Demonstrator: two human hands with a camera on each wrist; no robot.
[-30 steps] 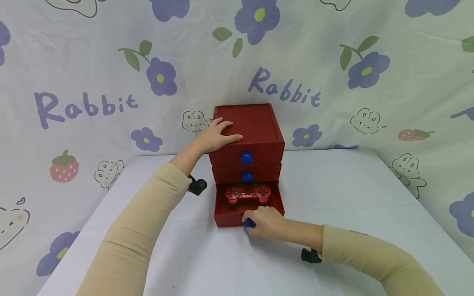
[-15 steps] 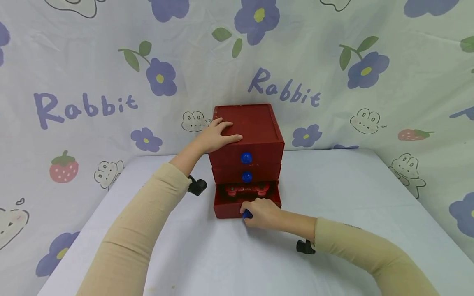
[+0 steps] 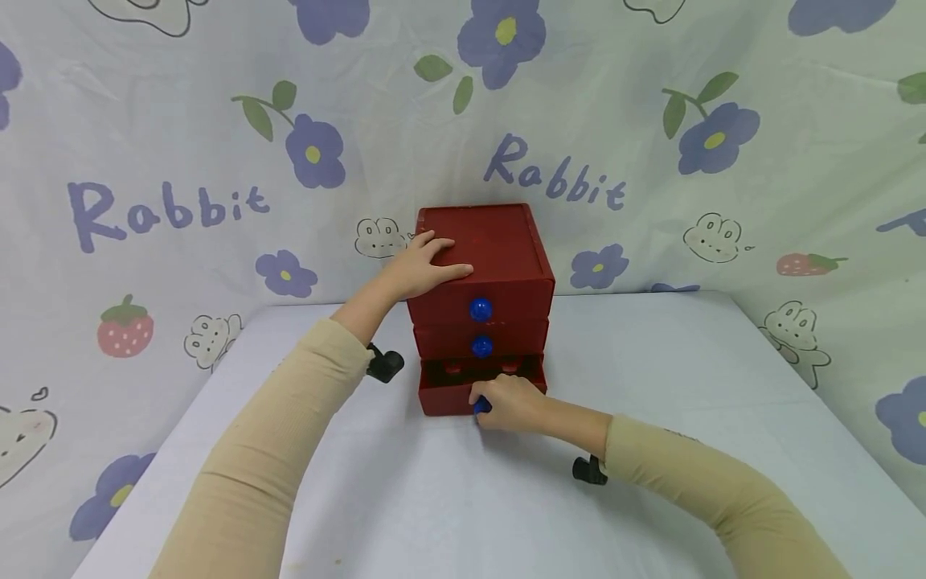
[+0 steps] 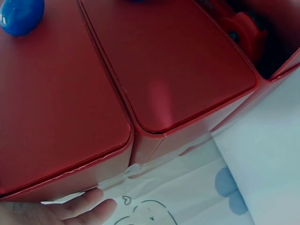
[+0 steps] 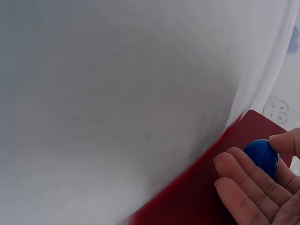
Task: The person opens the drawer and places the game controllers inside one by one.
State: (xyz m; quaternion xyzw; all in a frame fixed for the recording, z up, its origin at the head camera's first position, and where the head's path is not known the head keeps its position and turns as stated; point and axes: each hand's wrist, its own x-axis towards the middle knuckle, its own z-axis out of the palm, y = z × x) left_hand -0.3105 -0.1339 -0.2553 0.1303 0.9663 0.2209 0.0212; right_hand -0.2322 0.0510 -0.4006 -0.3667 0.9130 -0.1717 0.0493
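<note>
A red three-drawer cabinet [image 3: 485, 241] stands at the far middle of the table, with round blue knobs on its drawers. Its bottom drawer [image 3: 444, 400] is partly out. Inside it lies a red game controller [image 4: 246, 35], mostly under the drawer above; only its grips show in the head view. My right hand [image 3: 512, 404] pinches the blue knob [image 5: 261, 155] of that drawer between thumb and fingers. On the cabinet's top left edge rests my left hand [image 3: 419, 267], fingers spread and thumb out along the top. The left wrist view catches its fingertips against the cabinet's side.
The upper drawers are shut, their blue knobs [image 3: 481, 309] facing front. A white cloth covers the table [image 3: 651, 362]. Behind the cabinet hangs a white curtain [image 3: 405, 121] printed with flowers and rabbits. Each wrist carries a small black camera [image 3: 589, 470].
The bottom drawer has slid inward, away from the front, with my right hand on its knob. The controller has gone back mostly out of sight. My left hand has stayed in place.
</note>
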